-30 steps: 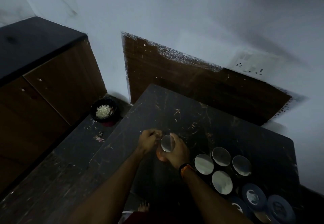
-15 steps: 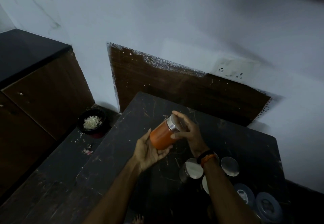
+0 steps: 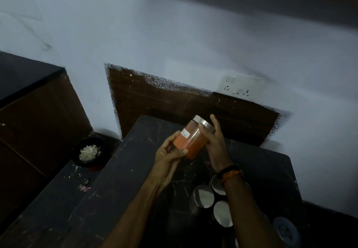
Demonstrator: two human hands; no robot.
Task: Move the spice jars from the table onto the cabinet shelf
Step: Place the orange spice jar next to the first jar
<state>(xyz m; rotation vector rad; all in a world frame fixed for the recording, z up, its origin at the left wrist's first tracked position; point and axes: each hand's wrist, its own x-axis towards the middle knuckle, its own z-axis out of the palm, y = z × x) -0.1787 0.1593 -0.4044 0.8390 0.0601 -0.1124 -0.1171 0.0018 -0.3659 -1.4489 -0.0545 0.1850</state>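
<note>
So far one orange jar (image 3: 190, 138) is off the table (image 3: 135, 185), gripped by both left hand (image 3: 168, 154) and right hand (image 3: 214, 141); other jars (image 3: 203, 196) wait, shelf unseen.

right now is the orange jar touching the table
Apart. The head view shows the orange jar tilted and lifted between the left hand and right hand, above the table.

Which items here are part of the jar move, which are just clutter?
Job:
orange spice jar, gripped by left hand and right hand
steel-lidded jars waiting on the table

Lying about:
black bowl of pale bits
wall socket
</note>
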